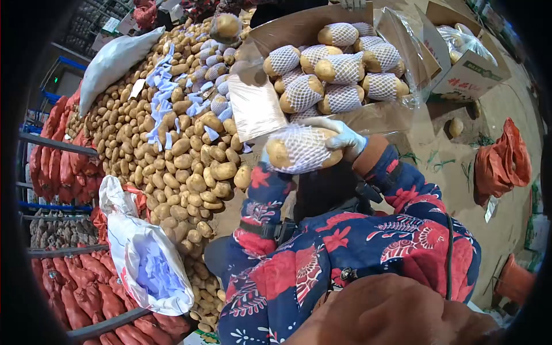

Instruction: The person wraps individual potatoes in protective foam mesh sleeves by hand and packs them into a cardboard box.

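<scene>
In front of my chest I hold a large potato (278,154) partly covered by a white foam net sleeve (307,150). My right hand (346,140), in a pale glove, grips its right end with the fingers over the top. The potato hides most of my left hand (264,156), which supports the left end; only a bit of glove shows. Just beyond, an open carton lined with clear plastic (397,115) holds several netted potatoes (340,69), stacked in layers.
A big heap of loose potatoes (172,167) lies left, with lilac foam sleeves (163,86) scattered on it. A white sack (150,253) of lilac sleeves stands nearer. Another carton (471,75) and a red mesh bag (503,158) are at right. Another person's gloved hand (352,4) shows at the top.
</scene>
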A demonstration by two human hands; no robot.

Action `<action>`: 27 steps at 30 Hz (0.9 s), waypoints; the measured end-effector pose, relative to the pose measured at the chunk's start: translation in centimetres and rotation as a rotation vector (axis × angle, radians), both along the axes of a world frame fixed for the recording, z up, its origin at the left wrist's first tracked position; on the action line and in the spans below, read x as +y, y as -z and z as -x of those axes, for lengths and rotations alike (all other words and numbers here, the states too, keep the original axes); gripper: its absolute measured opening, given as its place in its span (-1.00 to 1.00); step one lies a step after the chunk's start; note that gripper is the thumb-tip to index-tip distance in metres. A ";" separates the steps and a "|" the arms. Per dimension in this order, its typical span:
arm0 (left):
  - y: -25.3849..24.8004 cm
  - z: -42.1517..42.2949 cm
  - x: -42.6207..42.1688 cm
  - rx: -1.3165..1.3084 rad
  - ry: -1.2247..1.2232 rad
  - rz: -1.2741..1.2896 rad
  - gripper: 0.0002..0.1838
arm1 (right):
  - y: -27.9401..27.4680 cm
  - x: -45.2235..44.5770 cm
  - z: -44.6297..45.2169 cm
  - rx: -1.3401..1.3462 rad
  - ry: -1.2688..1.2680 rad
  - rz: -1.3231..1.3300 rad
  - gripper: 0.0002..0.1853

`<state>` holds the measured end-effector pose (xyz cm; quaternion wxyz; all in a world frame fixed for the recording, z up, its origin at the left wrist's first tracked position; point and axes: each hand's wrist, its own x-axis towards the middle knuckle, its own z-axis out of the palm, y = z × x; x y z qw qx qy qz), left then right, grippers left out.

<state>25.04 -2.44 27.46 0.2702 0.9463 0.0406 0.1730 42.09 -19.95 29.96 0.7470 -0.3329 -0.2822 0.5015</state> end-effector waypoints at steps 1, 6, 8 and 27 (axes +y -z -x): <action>1.9 0.0 0.3 0.042 0.078 -0.198 -0.57 | -0.8 -0.2 -0.5 -0.024 0.025 -0.024 -0.07; 4.1 -9.6 -4.6 0.208 -0.043 1.144 -0.60 | -7.7 -3.8 -9.3 -0.504 0.381 -0.017 -0.08; 5.8 -9.8 -3.6 0.134 -0.103 1.086 -0.59 | -10.4 -5.6 -13.8 -1.062 0.630 0.015 -0.15; 3.9 -10.9 11.7 -0.088 -0.816 0.757 -0.41 | -4.2 -11.5 -18.5 -1.772 1.070 0.590 -0.67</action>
